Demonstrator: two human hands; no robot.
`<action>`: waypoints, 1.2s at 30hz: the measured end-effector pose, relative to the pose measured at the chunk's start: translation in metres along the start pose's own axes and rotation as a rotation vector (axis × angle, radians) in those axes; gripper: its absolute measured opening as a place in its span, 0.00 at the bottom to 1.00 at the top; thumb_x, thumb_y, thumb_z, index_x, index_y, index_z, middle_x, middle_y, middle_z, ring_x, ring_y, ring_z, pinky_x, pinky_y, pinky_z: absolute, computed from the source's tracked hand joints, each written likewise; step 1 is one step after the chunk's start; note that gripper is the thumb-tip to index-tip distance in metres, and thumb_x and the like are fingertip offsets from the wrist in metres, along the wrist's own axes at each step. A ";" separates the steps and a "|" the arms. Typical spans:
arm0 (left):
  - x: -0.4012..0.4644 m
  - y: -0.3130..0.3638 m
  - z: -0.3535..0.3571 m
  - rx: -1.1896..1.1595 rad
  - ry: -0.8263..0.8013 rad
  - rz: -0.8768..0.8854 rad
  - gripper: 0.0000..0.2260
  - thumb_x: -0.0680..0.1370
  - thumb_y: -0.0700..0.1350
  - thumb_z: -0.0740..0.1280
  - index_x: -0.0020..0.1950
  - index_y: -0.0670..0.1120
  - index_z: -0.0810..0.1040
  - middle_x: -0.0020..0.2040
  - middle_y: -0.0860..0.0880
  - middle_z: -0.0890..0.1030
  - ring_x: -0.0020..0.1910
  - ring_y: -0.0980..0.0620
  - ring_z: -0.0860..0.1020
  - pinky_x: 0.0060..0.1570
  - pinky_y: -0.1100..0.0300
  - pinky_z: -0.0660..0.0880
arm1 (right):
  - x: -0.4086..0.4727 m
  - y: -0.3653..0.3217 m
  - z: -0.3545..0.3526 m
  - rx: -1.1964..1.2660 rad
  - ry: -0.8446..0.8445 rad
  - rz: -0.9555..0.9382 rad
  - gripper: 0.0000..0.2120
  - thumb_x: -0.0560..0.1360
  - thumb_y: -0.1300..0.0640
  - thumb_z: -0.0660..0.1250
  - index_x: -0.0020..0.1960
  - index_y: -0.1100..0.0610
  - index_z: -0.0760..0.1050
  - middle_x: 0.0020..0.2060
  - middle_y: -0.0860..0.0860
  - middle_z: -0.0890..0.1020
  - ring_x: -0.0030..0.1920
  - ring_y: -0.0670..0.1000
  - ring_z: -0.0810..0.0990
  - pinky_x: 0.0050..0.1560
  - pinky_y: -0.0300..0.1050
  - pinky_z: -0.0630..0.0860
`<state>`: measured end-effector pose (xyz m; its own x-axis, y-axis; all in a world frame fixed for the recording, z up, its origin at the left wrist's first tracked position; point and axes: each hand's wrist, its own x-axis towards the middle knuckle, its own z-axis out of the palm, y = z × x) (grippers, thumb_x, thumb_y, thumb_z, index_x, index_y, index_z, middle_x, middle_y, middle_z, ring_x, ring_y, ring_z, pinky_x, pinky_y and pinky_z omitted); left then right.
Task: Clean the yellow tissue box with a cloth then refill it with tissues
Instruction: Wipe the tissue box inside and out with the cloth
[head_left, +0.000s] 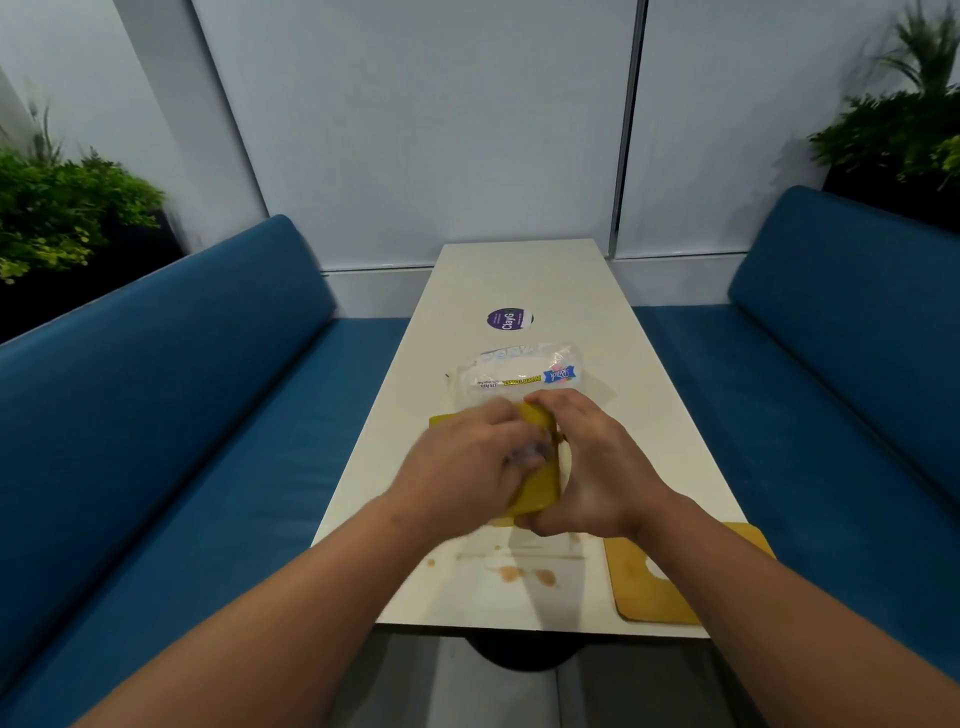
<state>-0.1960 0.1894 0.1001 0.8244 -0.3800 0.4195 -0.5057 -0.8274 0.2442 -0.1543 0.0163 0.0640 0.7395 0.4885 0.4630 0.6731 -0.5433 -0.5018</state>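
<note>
Both hands on the yellow tissue box at mid-table.
Right hand (587, 467) curls round the yellow tissue box (537, 483); left hand (467, 462), blurred, rests on it, grip unclear. Paper towel pack (519, 376) at 12 o'clock, yellow lid (649, 592) at 4 o'clock, stains (524, 574) near the cream table (519, 280) edge; blue benches (156, 415) flank it.

This looks like a café or canteen booth. Two blue padded bench seats (218, 395) face across a narrow white pedestal desk (519, 280). Green potted plants (62, 208) stand behind the seats, against pale wall panels (415, 130).
</note>
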 end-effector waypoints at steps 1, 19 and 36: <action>0.003 -0.010 -0.003 -0.002 0.073 -0.103 0.10 0.78 0.50 0.63 0.56 0.53 0.82 0.52 0.54 0.78 0.48 0.51 0.76 0.44 0.61 0.71 | -0.001 0.001 -0.002 -0.003 0.003 0.004 0.52 0.52 0.40 0.79 0.71 0.57 0.65 0.65 0.50 0.72 0.63 0.49 0.71 0.58 0.46 0.76; 0.014 -0.004 0.001 -0.013 0.135 -0.204 0.10 0.79 0.50 0.64 0.56 0.50 0.81 0.52 0.52 0.77 0.48 0.49 0.76 0.45 0.58 0.72 | -0.001 0.002 -0.002 -0.008 0.020 -0.041 0.49 0.53 0.42 0.81 0.69 0.56 0.66 0.63 0.48 0.73 0.62 0.47 0.71 0.57 0.42 0.75; 0.034 -0.034 -0.052 -0.101 -0.330 -0.497 0.14 0.78 0.58 0.63 0.60 0.54 0.77 0.52 0.54 0.79 0.49 0.53 0.76 0.48 0.59 0.72 | -0.011 0.016 0.006 0.220 -0.001 0.071 0.50 0.56 0.41 0.80 0.70 0.48 0.59 0.67 0.41 0.63 0.67 0.44 0.65 0.59 0.46 0.76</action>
<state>-0.1640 0.2265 0.1512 0.9953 -0.0793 -0.0555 -0.0479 -0.9017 0.4296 -0.1517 0.0061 0.0461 0.7848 0.4553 0.4204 0.6048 -0.4145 -0.6800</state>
